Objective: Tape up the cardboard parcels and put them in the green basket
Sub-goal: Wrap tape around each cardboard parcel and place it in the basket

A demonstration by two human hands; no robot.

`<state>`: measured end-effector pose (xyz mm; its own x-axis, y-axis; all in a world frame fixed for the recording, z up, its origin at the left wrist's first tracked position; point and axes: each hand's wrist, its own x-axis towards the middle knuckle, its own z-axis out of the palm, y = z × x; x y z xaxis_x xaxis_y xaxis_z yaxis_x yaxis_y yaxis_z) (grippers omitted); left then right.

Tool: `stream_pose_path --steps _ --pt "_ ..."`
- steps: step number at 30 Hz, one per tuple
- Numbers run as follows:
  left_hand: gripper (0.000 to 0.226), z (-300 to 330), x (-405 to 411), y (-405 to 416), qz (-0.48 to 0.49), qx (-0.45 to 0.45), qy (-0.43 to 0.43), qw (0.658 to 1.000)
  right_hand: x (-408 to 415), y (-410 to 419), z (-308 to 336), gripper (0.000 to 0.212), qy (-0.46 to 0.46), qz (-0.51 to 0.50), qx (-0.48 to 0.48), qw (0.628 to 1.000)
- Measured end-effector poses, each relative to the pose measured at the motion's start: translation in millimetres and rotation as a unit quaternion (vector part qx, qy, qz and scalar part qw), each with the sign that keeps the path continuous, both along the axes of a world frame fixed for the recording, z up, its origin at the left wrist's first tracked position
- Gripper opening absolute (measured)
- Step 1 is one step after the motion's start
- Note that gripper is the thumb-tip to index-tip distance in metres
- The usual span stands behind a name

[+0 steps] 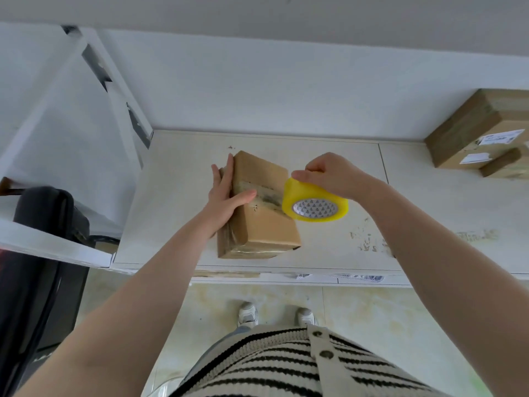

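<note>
A scuffed white counter [177, 224] runs under a plain white wall, and I am looking straight down at it past my own arms. The cardboard parcel [263, 222] sits near the counter's front edge, a band of tape already crossing its top. My left hand [226, 193] lies flat against the parcel's left side, fingers straight and thumb laid over the top, bracing rather than gripping. My right hand [332, 176] is curled round the yellow tape roll [315, 204], which sits at the parcel's right edge.

To do this strip well, I judge I should keep the left palm pressing so the box cannot slide, pull the roll taut and low across the seam, then rub the tape down before tearing it (slack tape tends to wrinkle).

Two more parcels [481, 130] sit stacked at the far right, cut off by the frame. The green basket is nowhere in view. I cannot make out the loose end of the tape, nor whether it already sticks to the box. A dark bag [43, 222] sits at the left.
</note>
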<state>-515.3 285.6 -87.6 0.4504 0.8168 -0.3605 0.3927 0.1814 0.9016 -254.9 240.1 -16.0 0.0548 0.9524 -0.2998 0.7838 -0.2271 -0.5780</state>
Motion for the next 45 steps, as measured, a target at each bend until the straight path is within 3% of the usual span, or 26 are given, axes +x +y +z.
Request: stream_pose_path --steps 2,8,13,18,23,40,42,43,45 --pt "0.099 -8 14 -12 0.005 -0.046 -0.073 0.996 4 3 11 0.059 -0.05 0.007 -0.005 0.999" --pt "0.074 -23 47 -28 0.024 -0.082 -0.147 0.985 1 -8 11 0.062 -0.098 -0.004 0.001 0.995" --pt "0.058 -36 46 -41 0.053 -0.048 -0.103 0.992 3 -13 13 0.047 -0.078 0.011 -0.003 0.997" --pt "0.055 -48 38 -37 0.05 0.001 -0.085 0.995 -7 -6 14 0.065 -0.103 0.032 -0.006 0.994" --pt "0.058 -52 40 -36 0.019 0.009 -0.067 0.997 30 -21 14 0.076 -0.262 0.075 -0.041 0.961" --pt "0.056 -42 42 -40 -0.004 0.066 -0.002 0.998 50 -36 -72 0.061 -0.132 -0.039 -0.152 0.979" --pt "0.056 -41 42 -41 -0.021 0.093 0.04 0.995 51 -32 -73 0.064 -0.133 -0.033 -0.16 0.978" --pt "0.057 -39 42 -39 -0.04 0.126 0.106 0.985 51 -31 -73 0.065 -0.136 -0.028 -0.164 0.977" --pt "0.065 -30 50 -35 -0.076 0.255 0.271 0.925 53 -28 -74 0.066 -0.141 -0.017 -0.171 0.975"
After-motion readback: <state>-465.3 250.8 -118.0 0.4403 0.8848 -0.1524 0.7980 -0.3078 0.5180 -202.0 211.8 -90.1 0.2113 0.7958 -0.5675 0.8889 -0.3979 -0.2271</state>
